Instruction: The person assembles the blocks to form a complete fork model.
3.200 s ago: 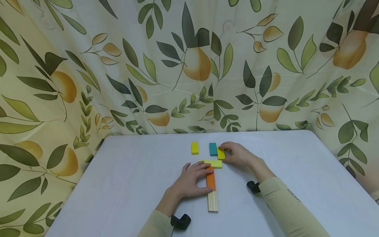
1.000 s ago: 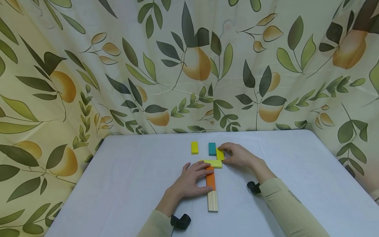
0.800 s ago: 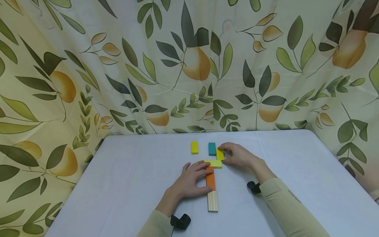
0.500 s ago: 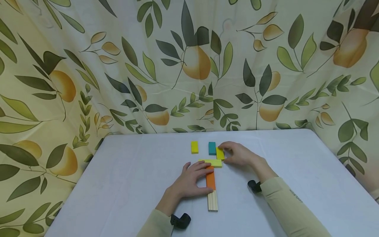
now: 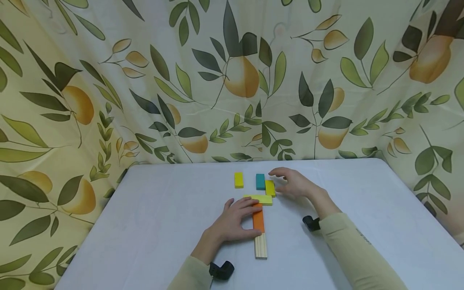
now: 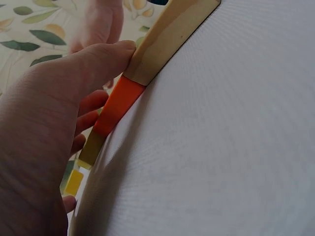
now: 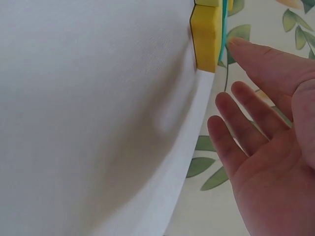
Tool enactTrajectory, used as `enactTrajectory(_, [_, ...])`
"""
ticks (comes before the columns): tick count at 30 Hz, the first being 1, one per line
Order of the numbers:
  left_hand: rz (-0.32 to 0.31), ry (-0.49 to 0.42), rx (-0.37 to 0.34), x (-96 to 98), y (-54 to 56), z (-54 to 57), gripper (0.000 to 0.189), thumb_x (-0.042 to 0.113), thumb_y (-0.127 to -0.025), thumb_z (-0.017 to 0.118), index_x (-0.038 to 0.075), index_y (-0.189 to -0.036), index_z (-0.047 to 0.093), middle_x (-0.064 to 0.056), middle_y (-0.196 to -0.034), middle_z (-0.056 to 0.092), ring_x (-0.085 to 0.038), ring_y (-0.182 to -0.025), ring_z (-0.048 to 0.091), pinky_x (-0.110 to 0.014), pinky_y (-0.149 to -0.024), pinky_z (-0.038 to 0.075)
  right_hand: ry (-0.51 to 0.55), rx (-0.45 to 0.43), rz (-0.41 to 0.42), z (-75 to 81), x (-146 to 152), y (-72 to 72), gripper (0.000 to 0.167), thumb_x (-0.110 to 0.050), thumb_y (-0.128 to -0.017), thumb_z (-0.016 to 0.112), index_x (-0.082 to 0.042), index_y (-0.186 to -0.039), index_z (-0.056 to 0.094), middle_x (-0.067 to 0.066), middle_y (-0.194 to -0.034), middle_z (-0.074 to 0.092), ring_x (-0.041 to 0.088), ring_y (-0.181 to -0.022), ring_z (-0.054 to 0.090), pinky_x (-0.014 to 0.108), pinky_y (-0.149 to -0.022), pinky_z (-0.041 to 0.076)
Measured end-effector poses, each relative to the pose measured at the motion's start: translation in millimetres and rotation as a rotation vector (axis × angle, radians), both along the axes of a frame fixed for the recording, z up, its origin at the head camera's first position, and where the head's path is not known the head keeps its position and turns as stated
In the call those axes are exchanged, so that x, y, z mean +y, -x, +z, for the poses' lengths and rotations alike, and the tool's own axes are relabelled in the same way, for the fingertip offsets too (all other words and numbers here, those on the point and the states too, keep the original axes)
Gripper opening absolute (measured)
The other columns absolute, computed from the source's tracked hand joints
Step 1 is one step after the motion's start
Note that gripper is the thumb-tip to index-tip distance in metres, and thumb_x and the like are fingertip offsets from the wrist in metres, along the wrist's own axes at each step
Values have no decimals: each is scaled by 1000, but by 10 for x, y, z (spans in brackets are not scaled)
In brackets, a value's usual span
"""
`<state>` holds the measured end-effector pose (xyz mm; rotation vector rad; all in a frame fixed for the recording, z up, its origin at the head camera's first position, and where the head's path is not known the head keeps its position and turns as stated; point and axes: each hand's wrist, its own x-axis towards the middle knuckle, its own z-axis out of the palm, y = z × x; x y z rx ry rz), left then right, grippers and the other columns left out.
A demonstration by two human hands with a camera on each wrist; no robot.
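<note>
In the head view my left hand [image 5: 237, 219] rests along a row of blocks. Its thumb lies where the orange block [image 5: 258, 221] meets the ribbed plain wood block [image 5: 260, 247]; its fingertips reach the lime block [image 5: 264, 199] set crosswise at the top. The left wrist view shows the thumb tip against the wood block [image 6: 165, 44]. My right hand [image 5: 295, 183] hovers just right of an upright yellow block [image 5: 270, 188], fingers apart and holding nothing. That block stands above the lime block's right end, beside a teal block [image 5: 260, 182].
A second yellow block [image 5: 238, 180] lies apart, left of the teal one. All stand on a white-covered table [image 5: 163, 213]. A curtain with a fruit and leaf print [image 5: 232, 121] hangs behind the far edge. Each wrist wears a small black camera [image 5: 222, 270].
My right hand has let go of the yellow block, its fingers spreading and lifting off to the right. Earlier that block shifted slightly left against the teal one. The left hand has stayed put.
</note>
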<state>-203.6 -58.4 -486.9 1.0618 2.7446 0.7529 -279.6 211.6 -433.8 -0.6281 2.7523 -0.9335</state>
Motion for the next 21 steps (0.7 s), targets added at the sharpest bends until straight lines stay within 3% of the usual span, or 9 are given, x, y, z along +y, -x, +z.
enactTrajectory(21, [1, 9, 20, 5, -4, -3, 64, 61, -88, 66, 33, -144, 57, 12, -155, 42, -14, -148, 28, -63, -117, 13, 15, -24, -16, -27, -224, 181, 52, -13, -92, 73, -2, -140, 57, 19, -144, 53, 43, -134, 44, 61, -109, 35])
